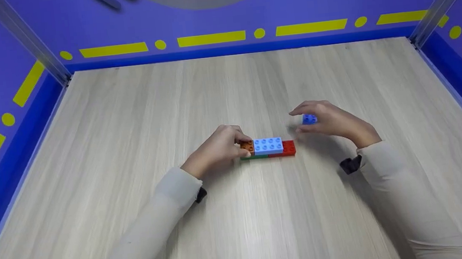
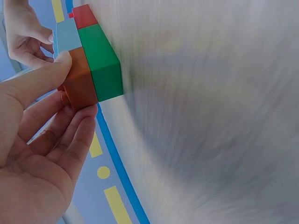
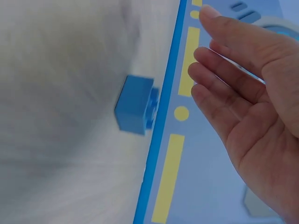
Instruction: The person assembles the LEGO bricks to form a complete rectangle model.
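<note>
My left hand pinches an orange-brown brick between thumb and fingers. That brick sits at the left end of the upper row, beside a light blue brick with studs on top. Below them lie a green brick and a red brick, whose right end sticks out past the light blue one. To the right, my right hand hovers over a small blue brick, thumb and fingers spread apart. The right wrist view shows a gap between the fingertips and this brick, which stands on the table with its studs up.
The pale wood-grain table carries the bricks near its middle. Purple panels with yellow dashes and dots enclose the back and both sides. A dark wrist strap shows below the right hand.
</note>
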Action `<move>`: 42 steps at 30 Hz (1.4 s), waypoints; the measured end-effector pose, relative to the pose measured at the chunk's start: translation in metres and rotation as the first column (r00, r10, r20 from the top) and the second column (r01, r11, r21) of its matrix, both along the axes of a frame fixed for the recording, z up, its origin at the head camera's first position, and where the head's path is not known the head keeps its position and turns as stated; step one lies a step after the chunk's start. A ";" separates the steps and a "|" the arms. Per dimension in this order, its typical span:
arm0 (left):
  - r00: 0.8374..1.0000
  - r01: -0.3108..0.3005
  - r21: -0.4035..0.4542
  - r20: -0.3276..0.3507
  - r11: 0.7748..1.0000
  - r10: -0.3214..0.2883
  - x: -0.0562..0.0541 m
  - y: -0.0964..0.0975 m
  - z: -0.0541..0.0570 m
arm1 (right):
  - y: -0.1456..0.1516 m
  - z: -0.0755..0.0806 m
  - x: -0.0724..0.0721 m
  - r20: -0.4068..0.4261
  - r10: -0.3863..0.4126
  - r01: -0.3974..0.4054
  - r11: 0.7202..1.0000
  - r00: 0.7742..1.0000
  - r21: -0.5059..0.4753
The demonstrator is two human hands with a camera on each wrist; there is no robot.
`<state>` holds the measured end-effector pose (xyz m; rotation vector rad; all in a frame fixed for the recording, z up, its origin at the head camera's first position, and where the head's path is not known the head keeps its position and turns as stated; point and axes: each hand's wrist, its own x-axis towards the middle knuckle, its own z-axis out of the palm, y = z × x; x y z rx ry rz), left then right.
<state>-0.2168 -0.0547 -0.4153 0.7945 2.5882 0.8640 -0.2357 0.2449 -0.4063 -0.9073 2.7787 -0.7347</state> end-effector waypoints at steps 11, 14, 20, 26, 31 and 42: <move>1.000 -0.011 0.006 0.011 1.000 0.011 -0.001 0.000 -0.003 | 0.018 -0.007 -0.008 0.058 -0.065 0.063 0.997 0.996 0.037; 1.000 -0.008 0.007 0.008 1.000 0.008 -0.001 0.000 -0.002 | 0.022 -0.009 -0.009 0.070 -0.081 0.077 0.996 0.994 0.053; 1.000 0.000 0.018 -0.002 1.000 0.000 -0.002 0.000 -0.002 | 0.028 -0.012 -0.012 0.114 -0.135 0.127 0.989 0.984 0.079; 1.000 0.000 0.001 -0.001 1.000 0.000 -0.002 0.000 -0.002 | 0.030 -0.013 -0.012 0.153 -0.187 0.174 0.980 0.970 0.097; 1.000 -0.011 -0.019 0.003 1.000 0.011 -0.002 0.001 -0.002 | 0.030 -0.014 -0.012 0.147 -0.193 0.179 0.979 0.970 0.101; 1.000 0.003 0.007 0.002 1.000 -0.003 -0.002 0.000 -0.003 | 0.031 -0.017 -0.013 0.150 -0.184 0.170 0.980 0.971 0.102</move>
